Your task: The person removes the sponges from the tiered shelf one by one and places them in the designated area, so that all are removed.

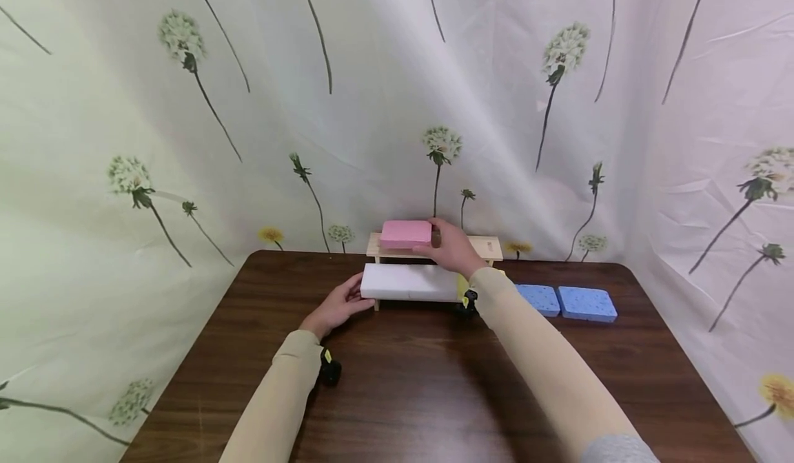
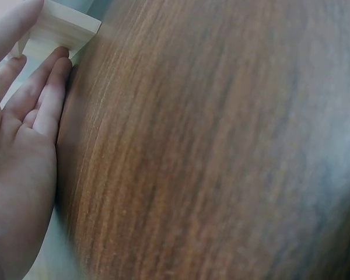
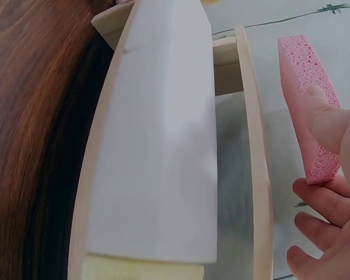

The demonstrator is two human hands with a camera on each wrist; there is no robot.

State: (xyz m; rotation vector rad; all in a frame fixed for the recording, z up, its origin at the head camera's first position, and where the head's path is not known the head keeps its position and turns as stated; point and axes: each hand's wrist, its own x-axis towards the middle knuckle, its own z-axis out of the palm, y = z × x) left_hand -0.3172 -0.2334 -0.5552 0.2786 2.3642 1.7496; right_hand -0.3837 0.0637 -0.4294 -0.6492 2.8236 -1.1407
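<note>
A pink sponge (image 1: 406, 234) is at the left part of the upper shelf of a two-level wooden rack (image 1: 486, 248). My right hand (image 1: 455, 248) pinches its right end between thumb and fingers; whether its underside touches the shelf, I cannot tell. Long white blocks (image 1: 406, 281) lie along the front lower level, with a yellow piece (image 3: 143, 270) at their right end. At the rack's left end is my left hand (image 1: 338, 306). In the left wrist view its fingers reach out fairly straight, with fingertips (image 2: 61, 55) against the pale wood.
Two blue sponges (image 1: 587, 304) lie side by side on the dark wooden table (image 1: 397, 387), right of the rack. Behind the table hangs a pale curtain (image 1: 384, 139) printed with dandelions. My right forearm crosses above the table's right half.
</note>
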